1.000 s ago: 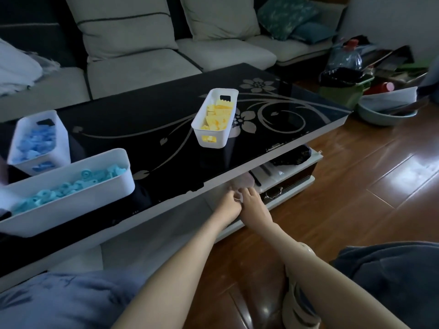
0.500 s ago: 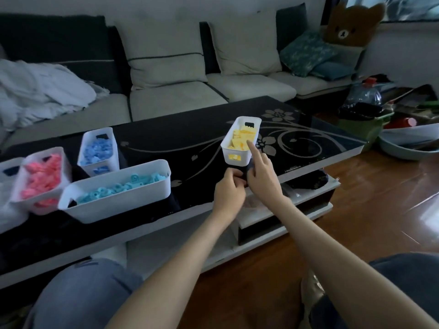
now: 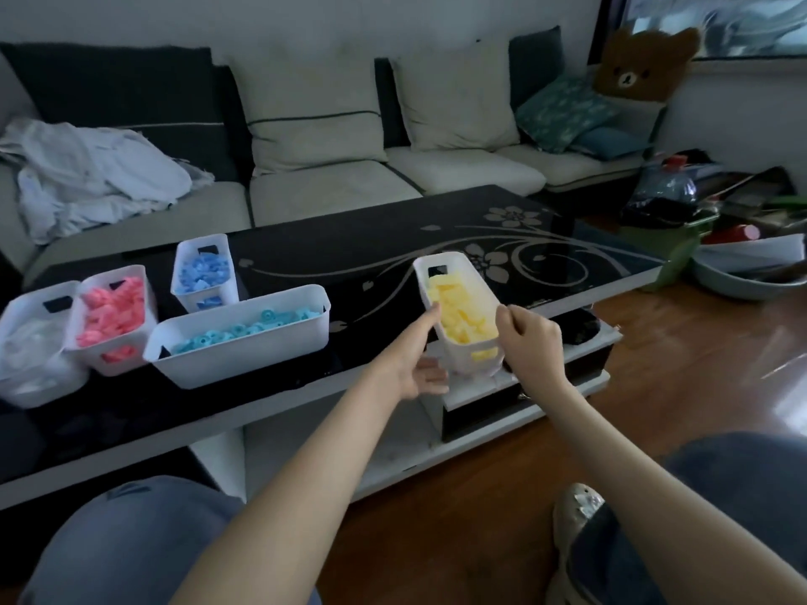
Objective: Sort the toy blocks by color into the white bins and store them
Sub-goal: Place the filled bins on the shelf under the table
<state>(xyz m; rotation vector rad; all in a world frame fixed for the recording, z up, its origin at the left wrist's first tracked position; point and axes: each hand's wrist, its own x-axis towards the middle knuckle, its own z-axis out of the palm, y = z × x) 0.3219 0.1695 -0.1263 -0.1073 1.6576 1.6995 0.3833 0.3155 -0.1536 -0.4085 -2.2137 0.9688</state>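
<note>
- Far left, a white bin (image 3: 22,308) sits on the tabletop (image 3: 340,255), with its left side cut off at the edge of view. Whatever is in it looks pale, and I cannot tell if it is blocks.
- Touching it is the pink bin (image 3: 94,282). The smaller blue bin (image 3: 229,264) is further back, and the long bin (image 3: 244,360) of light-blue ring pieces is in front. Each seems to hold one color, though the dim light makes single pieces hard to pick out.
- The left hand (image 3: 419,360) holds the left side of the yellow bin (image 3: 459,365). One finger lies along the upper wall and the rest curl under the near end.
- The yellow bin, heaped with yellow blocks (image 3: 463,312), is at the front of the tabletop, and its near end pokes out past the edge. I cannot tell whether it is lifted clear or resting on the glass.
- The right hand (image 3: 528,338) has its fingers curled over the bin's right rim, pinching it.
- The bin is narrow and full. If its near end dips as it comes off the edge, blocks could spill onto the shelf (image 3: 480,395) below or the wooden floor (image 3: 677,364).
- A finger slipping on the smooth plastic would do the same.
- If the bin is swung left carelessly, it could knock the long bin nearby.
- Where the bin is meant to go is not plain. The space under the tabletop is dark and partly hidden behind the hands.
</note>
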